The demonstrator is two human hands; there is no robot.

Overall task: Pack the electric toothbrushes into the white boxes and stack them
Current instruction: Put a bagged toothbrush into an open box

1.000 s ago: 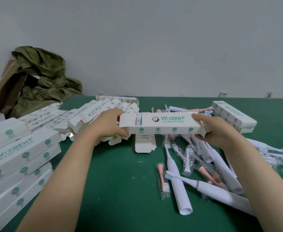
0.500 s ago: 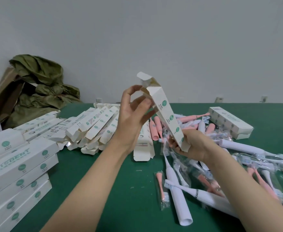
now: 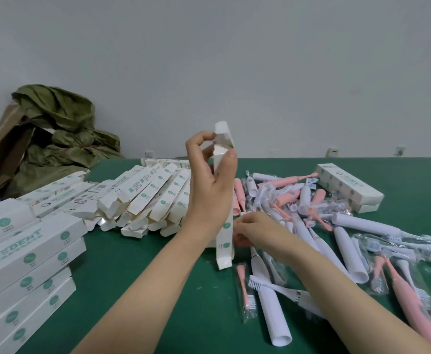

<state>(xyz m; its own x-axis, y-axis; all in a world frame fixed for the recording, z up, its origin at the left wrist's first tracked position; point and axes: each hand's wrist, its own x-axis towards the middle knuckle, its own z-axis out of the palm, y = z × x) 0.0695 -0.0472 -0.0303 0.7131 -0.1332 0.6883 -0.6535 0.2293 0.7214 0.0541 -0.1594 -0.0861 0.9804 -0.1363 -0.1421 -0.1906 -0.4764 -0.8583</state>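
Near left sits the stack of packed boxes; near right lie loose toothbrushes. At centre, the box stands upright. The right hand is at its lower end, grip not determinable. If that end is untucked, an inserted toothbrush may fall through. The left hand pinches the open top; excess pressure may crease the top flap.

Upright white box in the left hand, right hand at its lower end
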